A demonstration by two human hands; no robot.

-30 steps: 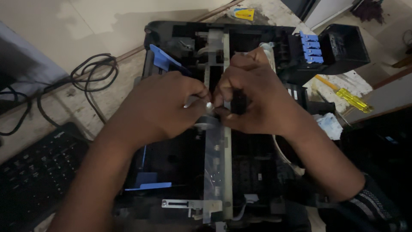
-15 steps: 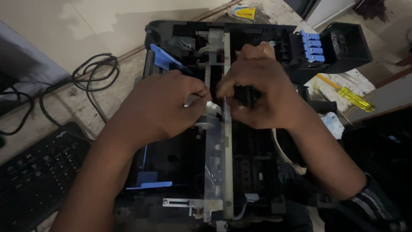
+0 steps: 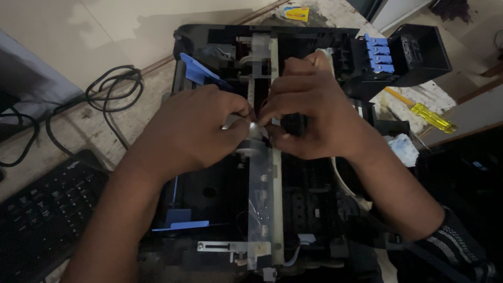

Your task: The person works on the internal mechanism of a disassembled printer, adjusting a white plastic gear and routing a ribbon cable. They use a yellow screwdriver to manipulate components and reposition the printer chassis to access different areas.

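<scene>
— Printer (image 3: pixel 220 209), opened up, black, lying on the counter (image 3: pixel 105 31) right under my view. What do you have on the hands?

— I see both over its middle. My left hand (image 3: pixel 191 131) is closed, fingers pinching a small silver part (image 3: pixel 250 137) that sits against the metal rail (image 3: pixel 264 183). My right hand (image 3: pixel 314 118) is closed too, fingertips pressed in at that same spot from the other side; I cannot tell whether it grips the part or only the rail's edge.

— The two hands touch?

— Thumbs and forefingers meet just over the silver part. The rail runs from the far side of the printer to the near edge, between my wrists.

— What else is close?

— A blue flap (image 3: pixel 201 73) stands up behind my left hand, and another blue piece (image 3: pixel 181 225) lies flat near the front. A black cartridge block with blue clips (image 3: pixel 378 55) sits at the far right of the printer. Beyond it a yellow screwdriver (image 3: pixel 427 114) lies on the counter. A black keyboard (image 3: pixel 44 220) is at my lower left, and black cables (image 3: pixel 112 91) coil past it.
</scene>
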